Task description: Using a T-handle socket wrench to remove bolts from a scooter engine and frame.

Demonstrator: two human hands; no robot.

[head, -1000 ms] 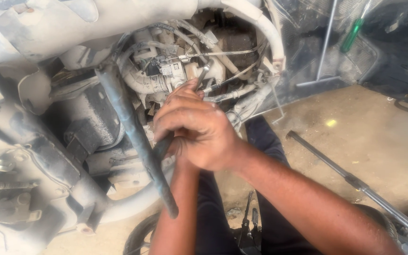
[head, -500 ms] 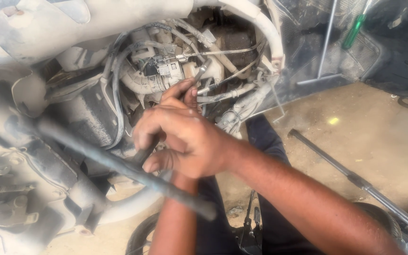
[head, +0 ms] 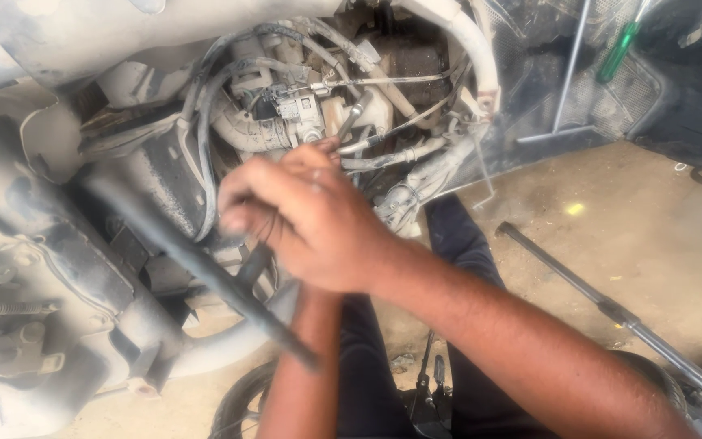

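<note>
A dark tool handle [head: 252, 267] is clasped under the right hand [head: 318, 219], whose grip is closed on it, before the dusty engine [head: 302, 122]. The left hand, hidden beneath, cannot be judged. A long rod [head: 611, 309] lies on the floor [head: 652, 236].

The right hand [head: 310, 219] lies over the left hand, in front of the engine [head: 302, 114]. A bar [head: 205, 264] slants below them, down to the right. A long rod [head: 611, 313] lies on the floor [head: 652, 236] to the right, with a screwdriver [head: 617, 50] behind it.
</note>
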